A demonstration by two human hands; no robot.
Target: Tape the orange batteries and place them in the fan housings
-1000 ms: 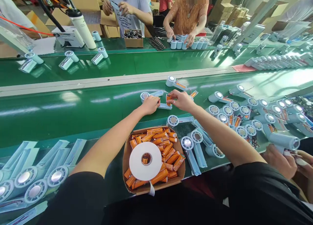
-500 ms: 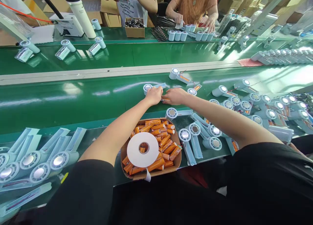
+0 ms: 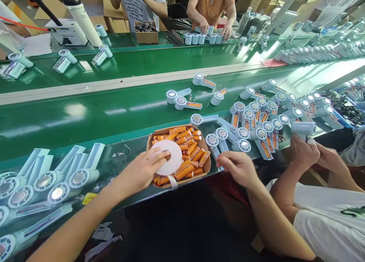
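Observation:
My left hand grips a roll of white tape, fingers hooked into its centre hole. The roll rests on orange-wrapped battery cells in a cardboard box, and its loose tape end hangs over the box's front edge. To the right of the box, my right hand is closed with curled fingers, beside pale blue handheld fan bodies; whatever it may hold is hidden. On the green belt lies a fan body with an orange cell in its handle, next to one with a bare handle.
More fan bodies lie at left and in a crowd at right. A co-worker's hands hold a fan at the right. Across the green belt, two other people work beside a small box of dark parts.
Both hands have left the fan body on the belt and come back towards me. My left hand has taken hold of the tape roll; my right hand has moved right of the box.

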